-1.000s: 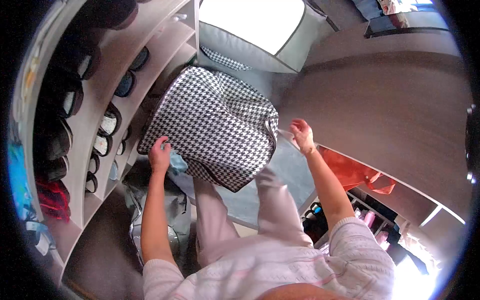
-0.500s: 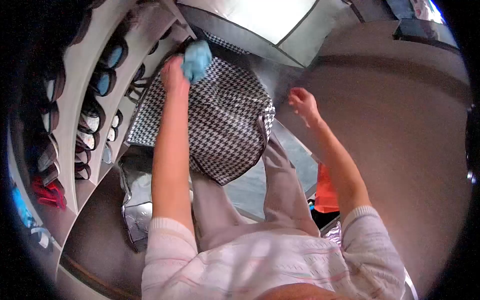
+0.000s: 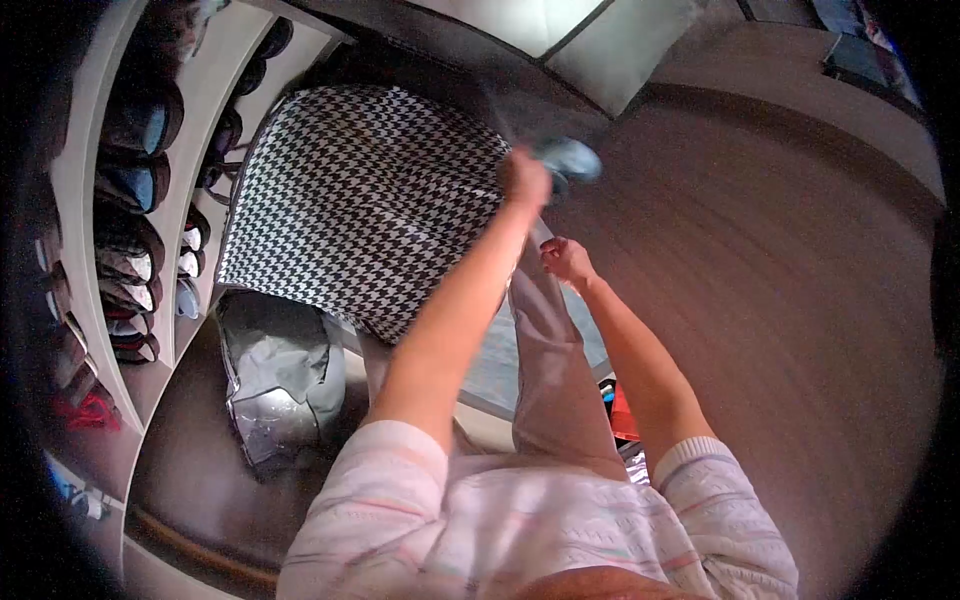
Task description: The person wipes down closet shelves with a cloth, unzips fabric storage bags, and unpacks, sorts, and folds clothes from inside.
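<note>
A light blue cloth (image 3: 568,163), blurred by motion, is bunched in my left hand (image 3: 525,180). That hand is at the right edge of a black-and-white houndstooth fabric bag (image 3: 360,190), its arm crossing in front of the bag's lower right part. Whether the cloth touches the bag, I cannot tell. Just below and to the right, my right hand (image 3: 568,262) is in front of my trouser leg, its fingers curled in. Nothing shows in it.
Shelves (image 3: 150,270) with several pairs of shoes stand at the left. A silvery-grey bag (image 3: 280,390) lies on the dark floor below the houndstooth bag. At the top is a large white and grey case (image 3: 570,40). An orange item (image 3: 624,412) is beside my right arm.
My left hand has swept the blue cloth from the bag's top left to its right edge. My right hand has moved down and left. The view has shifted.
</note>
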{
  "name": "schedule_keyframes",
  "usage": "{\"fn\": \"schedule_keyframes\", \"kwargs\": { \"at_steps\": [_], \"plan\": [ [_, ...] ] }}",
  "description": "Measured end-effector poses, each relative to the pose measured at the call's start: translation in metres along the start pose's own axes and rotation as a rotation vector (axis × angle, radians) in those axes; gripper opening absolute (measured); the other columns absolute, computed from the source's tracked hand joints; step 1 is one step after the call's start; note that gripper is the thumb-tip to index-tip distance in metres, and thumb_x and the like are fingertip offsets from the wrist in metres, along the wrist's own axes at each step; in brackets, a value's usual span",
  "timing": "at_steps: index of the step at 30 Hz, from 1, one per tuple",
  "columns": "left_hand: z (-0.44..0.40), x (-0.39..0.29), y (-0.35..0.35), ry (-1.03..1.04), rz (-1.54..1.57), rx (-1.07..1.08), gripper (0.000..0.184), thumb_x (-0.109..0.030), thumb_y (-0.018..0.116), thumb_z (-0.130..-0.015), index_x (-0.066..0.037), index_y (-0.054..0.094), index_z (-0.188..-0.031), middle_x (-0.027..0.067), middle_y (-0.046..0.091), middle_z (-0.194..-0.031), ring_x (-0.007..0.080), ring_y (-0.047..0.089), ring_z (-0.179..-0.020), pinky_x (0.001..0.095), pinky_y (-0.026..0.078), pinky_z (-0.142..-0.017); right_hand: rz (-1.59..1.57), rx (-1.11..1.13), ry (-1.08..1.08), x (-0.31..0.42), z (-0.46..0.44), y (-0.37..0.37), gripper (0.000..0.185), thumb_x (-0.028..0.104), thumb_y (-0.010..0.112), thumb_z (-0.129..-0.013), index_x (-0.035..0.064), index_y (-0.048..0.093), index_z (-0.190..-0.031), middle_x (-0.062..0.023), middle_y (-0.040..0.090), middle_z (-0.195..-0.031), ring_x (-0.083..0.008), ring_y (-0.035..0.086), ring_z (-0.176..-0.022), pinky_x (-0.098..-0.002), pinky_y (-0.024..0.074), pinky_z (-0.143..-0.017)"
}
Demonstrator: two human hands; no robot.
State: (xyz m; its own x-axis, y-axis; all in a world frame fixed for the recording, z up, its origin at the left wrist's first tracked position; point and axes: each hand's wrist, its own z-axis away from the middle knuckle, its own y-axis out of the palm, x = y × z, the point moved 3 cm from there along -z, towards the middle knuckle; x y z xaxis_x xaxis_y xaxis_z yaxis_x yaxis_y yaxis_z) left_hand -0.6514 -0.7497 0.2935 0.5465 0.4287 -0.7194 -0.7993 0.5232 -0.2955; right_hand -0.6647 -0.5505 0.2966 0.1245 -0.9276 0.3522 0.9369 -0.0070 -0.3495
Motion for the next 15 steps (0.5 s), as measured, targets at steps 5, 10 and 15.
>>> {"fn": "schedule_keyframes", "kwargs": {
  "at_steps": [5,10,15],
  "plan": [
    [-0.020,-0.122,-0.141,0.159,0.686,-0.214,0.033,0.006,0.036,-0.074,0.003,0.053,-0.102,0.0138,0.060,-0.091,0.0229,0.058,-0.075,0.0335,0.048,-0.069,0.034,0.014,-0.094,0.012,-0.004,-0.004,0.020,0.008,0.055,-0.077,-0.0004,0.058,-0.094,-0.0066,0.060,-0.077,-0.0139,0.058,-0.065,-0.0265,0.0487,-0.058],
    [-0.002,-0.131,-0.002,0.478,-0.174,-0.058,0.036,-0.002,0.050,-0.068,0.004,0.054,-0.103,0.0250,0.058,-0.089,0.0368,0.057,-0.082,0.0392,0.044,-0.078,0.117,0.005,-0.017,0.024,0.007,-0.005,0.019,0.014,0.061,-0.069,0.0082,0.065,-0.087,-0.0128,0.063,-0.084,-0.0224,0.062,-0.075,-0.0328,0.0475,-0.067],
    [0.008,-0.141,-0.055,0.684,0.188,0.057,0.032,0.003,0.047,-0.065,-0.001,0.062,-0.093,0.0193,0.062,-0.088,0.0333,0.060,-0.085,0.0369,0.046,-0.076,0.029,-0.014,-0.027,0.045,0.018,-0.017,0.018,0.015,0.057,-0.074,0.0057,0.063,-0.088,-0.0115,0.063,-0.084,-0.0240,0.061,-0.078,-0.0333,0.0462,-0.069]
  ]
}}
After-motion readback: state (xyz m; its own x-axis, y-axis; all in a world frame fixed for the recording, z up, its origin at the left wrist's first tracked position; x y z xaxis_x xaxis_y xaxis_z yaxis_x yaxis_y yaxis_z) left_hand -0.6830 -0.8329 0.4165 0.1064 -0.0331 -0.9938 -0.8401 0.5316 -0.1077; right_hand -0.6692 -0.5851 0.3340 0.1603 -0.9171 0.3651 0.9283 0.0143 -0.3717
